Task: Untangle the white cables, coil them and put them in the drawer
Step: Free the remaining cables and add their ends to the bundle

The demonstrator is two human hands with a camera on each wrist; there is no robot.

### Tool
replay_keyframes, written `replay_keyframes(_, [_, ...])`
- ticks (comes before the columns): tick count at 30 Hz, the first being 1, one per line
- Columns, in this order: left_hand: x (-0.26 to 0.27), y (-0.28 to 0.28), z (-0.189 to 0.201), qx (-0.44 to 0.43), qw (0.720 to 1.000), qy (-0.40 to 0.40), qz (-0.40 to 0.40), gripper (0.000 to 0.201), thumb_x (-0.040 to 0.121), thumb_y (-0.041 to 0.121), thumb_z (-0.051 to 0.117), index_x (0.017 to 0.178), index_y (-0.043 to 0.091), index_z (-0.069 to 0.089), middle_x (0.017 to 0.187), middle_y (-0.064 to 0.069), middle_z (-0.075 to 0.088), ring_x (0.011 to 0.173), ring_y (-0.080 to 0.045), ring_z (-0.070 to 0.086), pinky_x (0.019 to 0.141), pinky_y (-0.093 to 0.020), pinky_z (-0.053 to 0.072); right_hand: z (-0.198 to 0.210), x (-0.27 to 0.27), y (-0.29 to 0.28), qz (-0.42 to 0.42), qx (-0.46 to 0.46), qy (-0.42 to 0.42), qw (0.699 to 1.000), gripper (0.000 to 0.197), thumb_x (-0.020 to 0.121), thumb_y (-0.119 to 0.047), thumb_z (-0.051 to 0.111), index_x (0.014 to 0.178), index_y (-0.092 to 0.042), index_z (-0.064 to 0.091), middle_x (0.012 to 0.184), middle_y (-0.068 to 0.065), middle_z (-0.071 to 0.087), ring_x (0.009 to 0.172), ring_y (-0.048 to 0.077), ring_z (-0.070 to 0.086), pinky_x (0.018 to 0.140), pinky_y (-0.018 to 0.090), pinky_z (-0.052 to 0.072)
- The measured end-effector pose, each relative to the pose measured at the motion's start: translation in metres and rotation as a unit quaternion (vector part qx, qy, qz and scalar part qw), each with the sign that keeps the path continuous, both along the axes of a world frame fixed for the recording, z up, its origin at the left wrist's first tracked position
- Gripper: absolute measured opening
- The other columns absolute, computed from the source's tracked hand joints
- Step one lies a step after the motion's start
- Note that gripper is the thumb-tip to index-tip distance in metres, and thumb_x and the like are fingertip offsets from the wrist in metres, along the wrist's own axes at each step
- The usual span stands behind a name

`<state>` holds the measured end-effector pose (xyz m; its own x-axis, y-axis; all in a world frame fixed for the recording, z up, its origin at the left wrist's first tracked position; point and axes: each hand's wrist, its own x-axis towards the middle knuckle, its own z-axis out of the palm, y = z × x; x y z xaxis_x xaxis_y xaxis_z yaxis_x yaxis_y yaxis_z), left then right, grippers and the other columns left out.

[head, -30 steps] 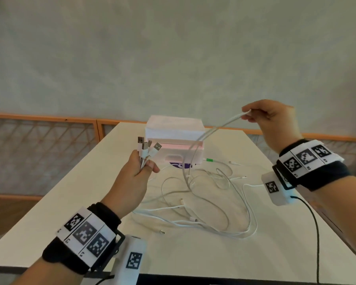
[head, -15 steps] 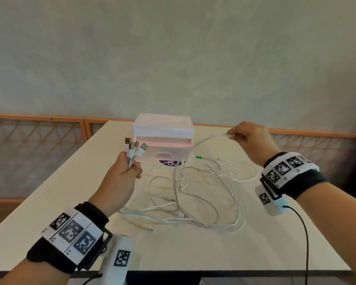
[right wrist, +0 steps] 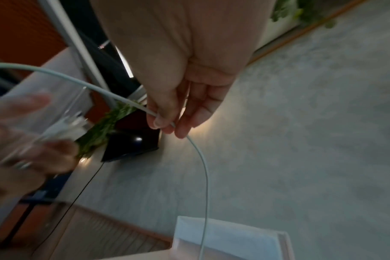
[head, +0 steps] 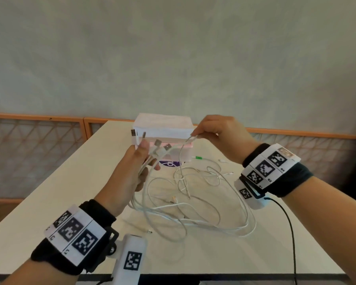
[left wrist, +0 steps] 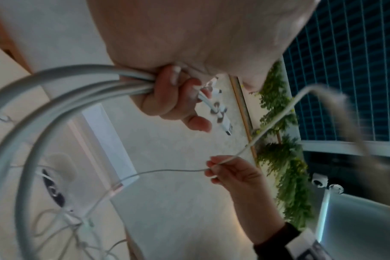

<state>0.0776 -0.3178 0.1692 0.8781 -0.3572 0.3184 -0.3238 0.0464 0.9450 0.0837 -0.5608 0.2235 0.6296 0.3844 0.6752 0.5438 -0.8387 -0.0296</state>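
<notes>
Now the left hand grips a bundle of thin white charging cables just below their silver USB plugs, which fan upward in front of the small white-and-pink plastic drawer box; the left wrist view shows the fingers curled round several strands. The right hand pinches a single white strand between thumb and fingertips, right of the drawer box front and close to the left hand. Compared with a second ago, the right hand has come down and inward from its raised position out to the right of the drawer box, so the strand it holds, previously a long taut arc, now hangs slack with a free tip dangling above the pile. The remaining loops still lie in a crossed heap on the pale rectangular table, on the near side of the drawer box. Judgement: one cable looks largely freed from the heap, and its length is being gathered toward the plug bundle; untangling is partly done, coiling not yet begun, nothing in the drawer. Cannot tell whether the drawer is open. Risk: the slack strand may re-snag on the loops below.
</notes>
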Motion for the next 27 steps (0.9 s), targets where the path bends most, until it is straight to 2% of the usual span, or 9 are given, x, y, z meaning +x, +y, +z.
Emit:
replay_keyframes(2, [-0.005,-0.004,0.006,-0.006,1.0,0.001,-0.011,0.069,0.065,0.068,0.057,0.094,0.005,0.052,0.07,-0.004,0.046,0.047,-0.007,0.032,0.046,-0.022,0.026,-0.003,-0.002,0.01,0.012,-0.058,0.003,0.998,0.012,0.083,-0.013,0.064,0.085,-0.016,0.075,0.085,-0.002,0.07,0.075,0.014,0.065,0.066,0.021,0.049])
replay_keyframes(4, [-0.009,-0.01,0.008,-0.026,0.999,0.015,-0.033,0.046,0.074,0.04,0.074,0.085,0.007,0.044,0.069,0.002,0.042,0.052,-0.004,0.041,0.046,-0.014,0.037,-0.006,-0.006,0.017,0.025,-0.091,0.007,0.996,0.011,0.08,-0.013,0.065,0.082,-0.016,0.075,0.084,-0.001,0.071,0.073,0.019,0.067,0.067,0.013,0.042])
replay_keyframes(7, [-0.012,-0.017,0.003,-0.015,0.998,0.02,-0.06,0.03,0.085,0.008,0.065,0.081,0.014,0.036,0.061,0.01,0.04,0.041,0.005,0.042,0.042,-0.004,0.034,-0.009,-0.014,0.027,0.033,-0.124,-0.019,0.992,0.011,0.076,-0.011,0.067,0.078,-0.017,0.075,0.079,-0.001,0.07,0.071,0.015,0.062,0.067,0.007,0.027])
replay_keyframes(9, [-0.011,-0.017,-0.003,-0.005,0.998,0.006,-0.058,0.034,0.084,0.014,0.069,0.082,0.014,0.035,0.062,0.012,0.038,0.043,0.004,0.04,0.044,-0.007,0.034,-0.014,-0.016,0.03,0.046,-0.145,-0.019,0.988,0.013,0.072,-0.006,0.067,0.077,-0.016,0.075,0.077,0.0,0.069,0.07,0.019,0.062,0.063,0.01,0.034])
replay_keyframes(12, [-0.007,-0.014,-0.01,0.091,0.995,-0.037,-0.022,0.038,0.079,0.026,0.074,0.082,0.017,0.037,0.058,0.021,0.053,0.056,0.005,0.045,0.061,-0.018,0.035,-0.023,-0.014,0.03,0.064,-0.138,0.02,0.988,0.013,0.074,-0.008,0.065,0.079,-0.015,0.075,0.077,0.002,0.068,0.07,0.027,0.063,0.057,0.031,0.051])
replay_keyframes(14, [-0.007,-0.013,-0.013,0.118,0.992,-0.047,0.004,0.037,0.078,0.027,0.075,0.083,0.017,0.039,0.062,0.028,0.057,0.062,0.006,0.047,0.065,-0.02,0.036,-0.028,-0.011,0.026,0.062,-0.1,0.053,0.992,0.012,0.076,-0.014,0.064,0.08,-0.016,0.076,0.079,0.001,0.069,0.073,0.025,0.062,0.064,0.03,0.048])
replay_keyframes(18, [-0.008,-0.012,-0.016,0.114,0.992,-0.041,0.034,0.053,0.065,0.047,0.08,0.082,0.016,0.04,0.07,0.013,0.053,0.065,-0.002,0.046,0.06,-0.017,0.036,-0.035,-0.006,0.021,0.058,-0.043,0.09,0.993,0.011,0.077,-0.017,0.066,0.081,-0.018,0.076,0.08,0.0,0.069,0.077,0.021,0.06,0.069,0.028,0.046])
replay_keyframes(21, [-0.006,-0.014,-0.021,0.128,0.991,-0.032,0.036,0.049,0.069,0.037,0.081,0.083,0.015,0.039,0.072,0.007,0.059,0.065,-0.005,0.048,0.054,-0.01,0.036,-0.039,-0.005,0.026,0.067,-0.037,0.083,0.994,0.008,0.075,-0.016,0.067,0.077,-0.016,0.075,0.074,0.0,0.066,0.073,0.019,0.059,0.066,0.027,0.045])
replay_keyframes(27, [0.0,-0.014,-0.031,0.141,0.988,-0.041,0.056,0.041,0.075,0.024,0.076,0.078,0.018,0.036,0.06,0.016,0.058,0.062,-0.005,0.048,0.053,-0.014,0.034,-0.042,0.0,0.031,0.076,-0.014,0.089,0.993,0.008,0.078,-0.017,0.066,0.078,-0.016,0.074,0.075,0.0,0.065,0.071,0.018,0.057,0.066,0.023,0.044])
